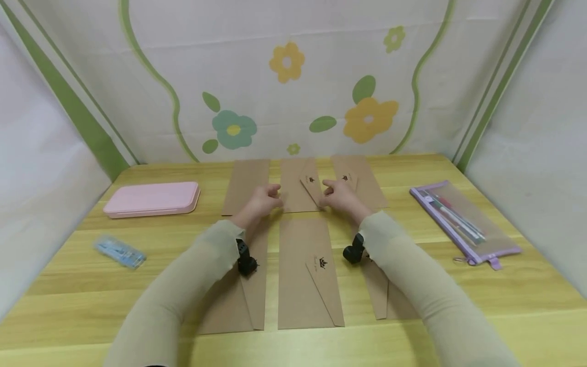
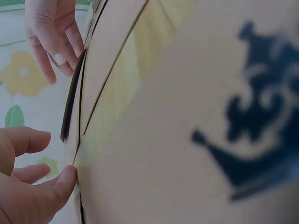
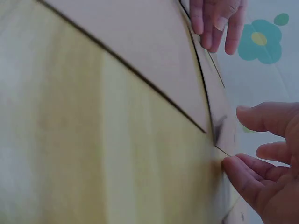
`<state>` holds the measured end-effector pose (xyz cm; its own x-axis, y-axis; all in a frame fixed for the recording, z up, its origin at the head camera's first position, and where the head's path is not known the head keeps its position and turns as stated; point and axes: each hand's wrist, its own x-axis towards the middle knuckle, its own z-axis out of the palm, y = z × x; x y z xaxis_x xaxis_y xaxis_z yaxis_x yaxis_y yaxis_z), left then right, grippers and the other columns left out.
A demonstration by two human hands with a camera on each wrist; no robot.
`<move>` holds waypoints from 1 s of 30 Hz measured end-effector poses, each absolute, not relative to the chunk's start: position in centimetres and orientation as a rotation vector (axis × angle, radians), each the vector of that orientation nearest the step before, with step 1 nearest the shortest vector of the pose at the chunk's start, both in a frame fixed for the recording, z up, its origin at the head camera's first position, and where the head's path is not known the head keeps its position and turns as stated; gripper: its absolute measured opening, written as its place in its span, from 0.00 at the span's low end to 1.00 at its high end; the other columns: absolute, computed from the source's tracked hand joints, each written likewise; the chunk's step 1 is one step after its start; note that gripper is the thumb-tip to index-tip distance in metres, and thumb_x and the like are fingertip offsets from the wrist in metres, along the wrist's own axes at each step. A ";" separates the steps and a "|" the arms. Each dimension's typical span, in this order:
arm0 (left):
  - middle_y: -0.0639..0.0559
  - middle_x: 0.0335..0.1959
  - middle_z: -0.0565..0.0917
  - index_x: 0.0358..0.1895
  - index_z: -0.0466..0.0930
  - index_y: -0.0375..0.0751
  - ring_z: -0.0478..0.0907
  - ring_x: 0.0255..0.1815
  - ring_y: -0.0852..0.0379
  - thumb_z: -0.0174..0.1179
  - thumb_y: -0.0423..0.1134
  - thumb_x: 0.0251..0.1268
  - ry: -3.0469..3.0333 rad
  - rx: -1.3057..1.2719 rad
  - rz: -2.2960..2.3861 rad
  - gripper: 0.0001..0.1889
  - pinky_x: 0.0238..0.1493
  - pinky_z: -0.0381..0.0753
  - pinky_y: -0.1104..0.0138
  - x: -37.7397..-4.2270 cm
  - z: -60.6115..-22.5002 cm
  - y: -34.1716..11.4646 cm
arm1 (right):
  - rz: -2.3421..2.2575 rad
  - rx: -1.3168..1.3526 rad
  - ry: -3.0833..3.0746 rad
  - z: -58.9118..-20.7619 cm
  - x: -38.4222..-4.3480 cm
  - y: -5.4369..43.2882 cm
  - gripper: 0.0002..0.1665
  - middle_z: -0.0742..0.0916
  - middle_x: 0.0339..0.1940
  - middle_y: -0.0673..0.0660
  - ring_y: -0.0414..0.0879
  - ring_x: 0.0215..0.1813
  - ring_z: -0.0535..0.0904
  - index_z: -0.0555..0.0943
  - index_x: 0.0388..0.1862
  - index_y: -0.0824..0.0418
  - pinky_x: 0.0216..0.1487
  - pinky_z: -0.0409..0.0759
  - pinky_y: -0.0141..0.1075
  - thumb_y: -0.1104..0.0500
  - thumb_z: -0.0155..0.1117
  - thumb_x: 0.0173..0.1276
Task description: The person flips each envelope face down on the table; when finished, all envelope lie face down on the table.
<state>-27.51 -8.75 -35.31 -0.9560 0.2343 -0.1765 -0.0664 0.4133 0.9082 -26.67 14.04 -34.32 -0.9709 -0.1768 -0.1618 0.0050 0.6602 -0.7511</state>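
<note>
Kraft-paper envelopes lie in two rows on the wooden table. In the head view, my left hand (image 1: 265, 201) and right hand (image 1: 341, 196) flank the back middle envelope (image 1: 293, 188), fingers loosely bent. The left hand lies over part of the back left envelope (image 1: 245, 178). My right fingertips are right at the middle envelope's lower right corner, close to the back right envelope (image 1: 369, 186). Nearer me are the front middle envelope (image 1: 300, 295) with a crown print, the front left envelope (image 1: 229, 311) and the front right envelope (image 1: 376, 295), the last two partly hidden by my arms.
A pink case (image 1: 151, 199) sits at the left, with a small light-blue packet (image 1: 120, 251) nearer me. On the right lies a purple-trimmed mesh pouch (image 1: 497, 229) holding pens. A flowered curtain (image 1: 293, 102) hangs behind the table's far edge.
</note>
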 end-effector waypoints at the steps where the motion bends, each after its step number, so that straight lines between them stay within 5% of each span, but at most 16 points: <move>1: 0.38 0.67 0.64 0.69 0.58 0.35 0.62 0.67 0.46 0.54 0.27 0.60 2.393 0.134 1.553 0.31 0.64 0.65 0.57 -27.5 -35.4 -8.6 | -1.199 -0.136 2.657 -34.6 -26.7 13.9 0.47 0.77 0.57 0.62 0.54 0.58 0.72 0.56 0.72 0.62 0.59 0.71 0.43 0.59 0.67 0.57; 10: 0.40 0.66 0.67 0.67 0.61 0.32 0.63 0.66 0.49 0.50 0.30 0.66 2.339 0.049 1.627 0.25 0.64 0.66 0.59 -28.4 -35.5 -8.1 | -1.253 -0.142 2.681 -35.6 -26.9 13.2 0.44 0.76 0.59 0.62 0.54 0.61 0.70 0.61 0.69 0.65 0.63 0.68 0.42 0.62 0.69 0.54; 30: 0.38 0.62 0.70 0.64 0.65 0.29 0.68 0.63 0.50 0.50 0.22 0.63 2.121 -0.165 2.048 0.24 0.62 0.69 0.64 -27.7 -35.8 -7.7 | -1.278 -0.084 2.618 -34.7 -27.1 12.9 0.44 0.77 0.56 0.62 0.55 0.57 0.72 0.64 0.68 0.61 0.59 0.70 0.44 0.60 0.70 0.53</move>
<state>-27.75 -7.71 -35.78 -0.9761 0.0502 -0.2115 -0.2096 0.0402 0.9770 -27.14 12.87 -34.73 -0.9728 -0.1497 -0.1769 0.0474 0.6187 -0.7842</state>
